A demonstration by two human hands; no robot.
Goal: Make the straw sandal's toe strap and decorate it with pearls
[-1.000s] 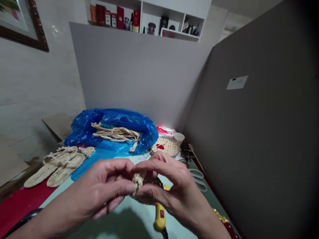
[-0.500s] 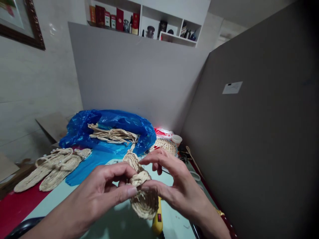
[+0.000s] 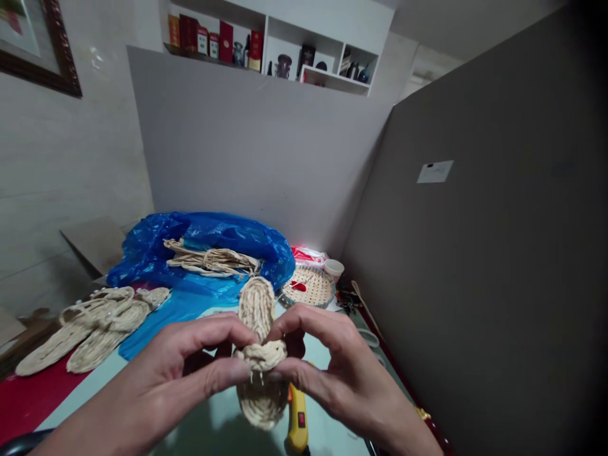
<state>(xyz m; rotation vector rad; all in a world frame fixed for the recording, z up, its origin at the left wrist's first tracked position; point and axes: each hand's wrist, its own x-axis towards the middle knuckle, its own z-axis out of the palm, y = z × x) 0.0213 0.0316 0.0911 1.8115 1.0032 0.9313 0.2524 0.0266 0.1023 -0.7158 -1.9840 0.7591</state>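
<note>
The straw slipper (image 3: 257, 305), lower centre, lies straighter than in the earlier frame. Your left hand (image 3: 183, 362) and right hand (image 3: 327, 356) pinch opposite ends of its braided strap (image 3: 264, 356), fingertips nearly closed.

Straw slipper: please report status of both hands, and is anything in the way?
Left hand, right hand: pinching braided strap, one each end. Straw slipper: held over table. Yellow tool close by in view; nothing visibly blocking.
</note>
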